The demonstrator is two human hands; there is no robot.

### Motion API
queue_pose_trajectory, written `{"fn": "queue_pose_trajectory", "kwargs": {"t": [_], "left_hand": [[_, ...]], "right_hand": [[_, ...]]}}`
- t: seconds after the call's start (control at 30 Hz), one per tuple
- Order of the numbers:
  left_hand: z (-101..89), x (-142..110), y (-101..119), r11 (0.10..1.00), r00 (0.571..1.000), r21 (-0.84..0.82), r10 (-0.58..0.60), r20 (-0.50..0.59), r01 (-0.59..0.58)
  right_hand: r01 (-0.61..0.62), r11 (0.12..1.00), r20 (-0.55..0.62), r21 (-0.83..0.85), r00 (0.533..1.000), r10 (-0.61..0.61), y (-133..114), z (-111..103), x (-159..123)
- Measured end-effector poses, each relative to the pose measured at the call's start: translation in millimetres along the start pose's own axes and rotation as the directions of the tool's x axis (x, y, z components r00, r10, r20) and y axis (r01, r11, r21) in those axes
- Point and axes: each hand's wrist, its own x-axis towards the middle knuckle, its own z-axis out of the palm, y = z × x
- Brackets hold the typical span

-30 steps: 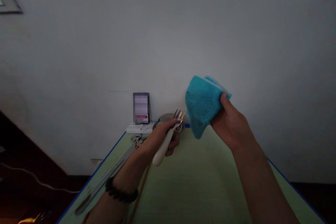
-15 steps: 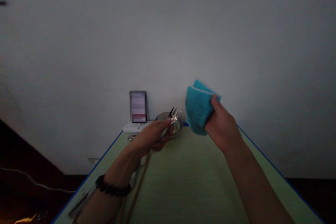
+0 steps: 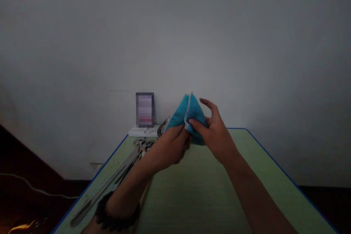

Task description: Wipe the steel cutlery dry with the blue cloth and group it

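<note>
While the right hand (image 3: 219, 137) pinches the small blue towel (image 3: 196, 111) mid-frame, the left hand (image 3: 171, 145) curls against it, grip hidden. The towel's folded, not yet put down; I can't tell what's left.

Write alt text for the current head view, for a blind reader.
The right hand holds a folded turquoise cloth against the left hand, above a green, blue-edged table. Metal utensils lie at left, near an upright phone.
</note>
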Motion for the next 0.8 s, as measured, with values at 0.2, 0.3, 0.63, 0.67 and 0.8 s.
{"fn": "queue_pose_trajectory", "kwargs": {"t": [0.2, 0.3, 0.63, 0.67, 0.8], "left_hand": [[5.2, -5, 3, 0.963, 0.989, -0.261, -0.027, 0.146, 0.065], [2.8, -6, 6, 0.992, 0.983, -0.126, 0.029, 0.179, -0.006], [24.3, 2, -4, 0.897, 0.956, 0.387, 0.274, -0.108, -0.213], [25.3, 2, -6, 0.861, 0.947, 0.464, 0.296, -0.123, -0.208], [16.5, -3, -4, 0.789, 0.945, 0.578, 0.316, -0.089, -0.210]], "right_hand": [[-0.082, 0.996, 0.147, -0.039, 0.985, 0.086, 1, -12, 1], [-0.018, 0.999, -0.093, -0.052, 0.996, 0.013, 3, -11, -1], [-0.046, 0.822, -0.305, 0.568, 0.916, 0.262, 23, 22, -3], [-0.066, 0.796, -0.273, 0.601, 0.920, 0.282, 24, 22, -3], [-0.077, 0.917, -0.201, 0.392, 0.965, 0.167, 22, 2, 2]]}}
